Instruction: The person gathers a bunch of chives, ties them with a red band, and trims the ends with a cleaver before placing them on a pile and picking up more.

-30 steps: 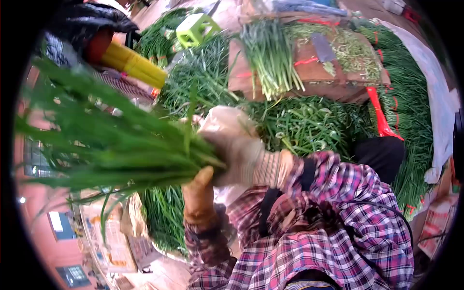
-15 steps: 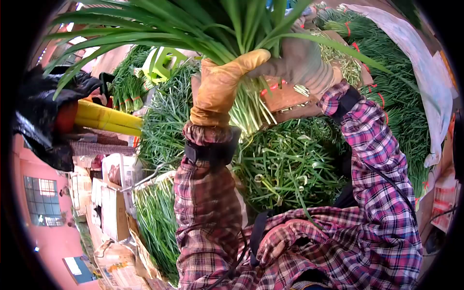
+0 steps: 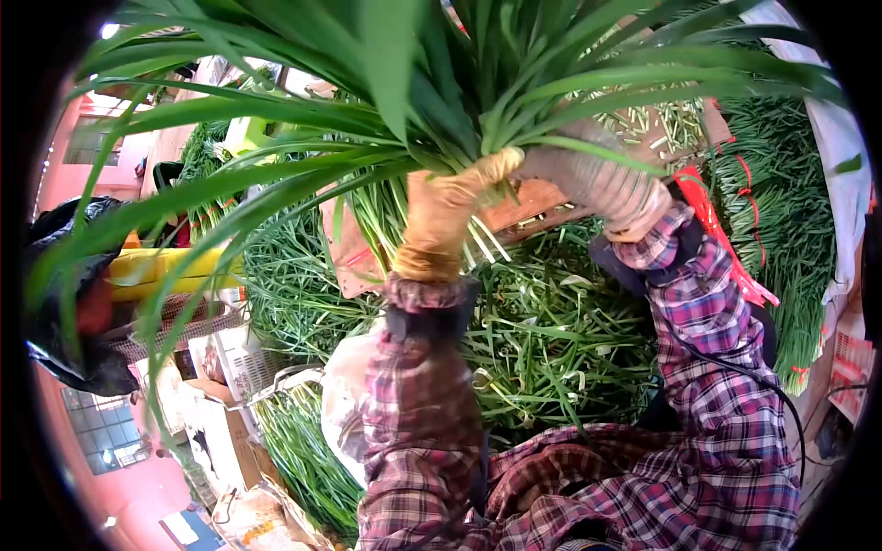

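A large bunch of garlic chives (image 3: 450, 110) is held up in front of me, its long flat leaves fanning out to both sides. My left hand (image 3: 441, 216), in a yellow-orange glove, is closed around the lower part of the bunch. Pale stalk ends show just below that grip. From the other side, my right hand (image 3: 597, 174), in a greyish glove, is closed on the same bunch; leaves partly cover its fingers. Behind my left hand, more chive stalks (image 3: 372, 216) lie over a brown board.
Below my hands is a heap of loose green leaves (image 3: 560, 340). Bunches tied with red bands (image 3: 772, 211) line the right side, beside red ties (image 3: 712, 220). Cut pale stalks (image 3: 675, 124) lie on the board (image 3: 537, 204). A carton (image 3: 216, 432) and more chives (image 3: 308, 459) are at lower left.
Both hands and the bunch sit lower in view, and its leaves spread wider. The view has shifted, now showing red ties by my right wrist and a white bag by my left forearm.
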Demonstrator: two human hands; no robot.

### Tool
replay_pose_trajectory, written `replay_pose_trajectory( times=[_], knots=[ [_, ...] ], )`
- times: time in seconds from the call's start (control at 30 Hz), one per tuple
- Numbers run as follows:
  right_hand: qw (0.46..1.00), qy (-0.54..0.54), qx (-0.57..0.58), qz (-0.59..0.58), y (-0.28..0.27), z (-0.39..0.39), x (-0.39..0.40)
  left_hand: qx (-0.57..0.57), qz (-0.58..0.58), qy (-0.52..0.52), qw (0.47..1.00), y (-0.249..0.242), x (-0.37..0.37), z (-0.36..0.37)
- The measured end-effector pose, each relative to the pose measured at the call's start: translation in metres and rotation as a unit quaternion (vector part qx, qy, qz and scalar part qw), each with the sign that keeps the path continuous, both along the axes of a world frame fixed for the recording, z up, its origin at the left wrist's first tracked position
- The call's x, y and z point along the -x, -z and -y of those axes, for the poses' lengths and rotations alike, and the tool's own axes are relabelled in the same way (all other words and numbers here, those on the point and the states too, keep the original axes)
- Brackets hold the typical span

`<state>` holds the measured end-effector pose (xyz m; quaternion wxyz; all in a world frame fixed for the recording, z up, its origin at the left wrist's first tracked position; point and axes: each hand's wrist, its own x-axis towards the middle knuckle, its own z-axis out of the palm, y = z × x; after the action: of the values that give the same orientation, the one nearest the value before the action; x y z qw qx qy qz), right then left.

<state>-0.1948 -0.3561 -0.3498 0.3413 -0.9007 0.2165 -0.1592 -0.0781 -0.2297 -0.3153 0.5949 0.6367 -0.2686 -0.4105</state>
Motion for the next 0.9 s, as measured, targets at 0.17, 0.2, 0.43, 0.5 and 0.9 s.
replay_pose_trajectory(
  times=[0.17,0.2,0.43,0.5,0.9],
  knots=[
    [0.996,0.068,-0.046,-0.018,0.013,-0.010,-0.012,-0.033,-0.102,-0.078,0.991,0.047,-0.007,0.022],
    [0.940,-0.089,0.317,0.088,0.016,-0.005,-0.002,-0.094,-0.061,-0.074,0.991,0.043,-0.015,0.023],
    [0.986,-0.018,-0.091,0.141,-0.046,-0.009,-0.008,0.115,0.187,0.090,0.971,-0.030,-0.020,0.006],
    [0.982,0.016,-0.116,0.145,-0.057,-0.013,-0.011,0.159,0.344,0.115,0.918,-0.036,-0.028,0.002],
    [0.975,-0.012,-0.205,0.087,-0.065,-0.069,-0.074,-0.108,-0.146,-0.065,0.981,-0.085,-0.064,-0.051]
  ],
)
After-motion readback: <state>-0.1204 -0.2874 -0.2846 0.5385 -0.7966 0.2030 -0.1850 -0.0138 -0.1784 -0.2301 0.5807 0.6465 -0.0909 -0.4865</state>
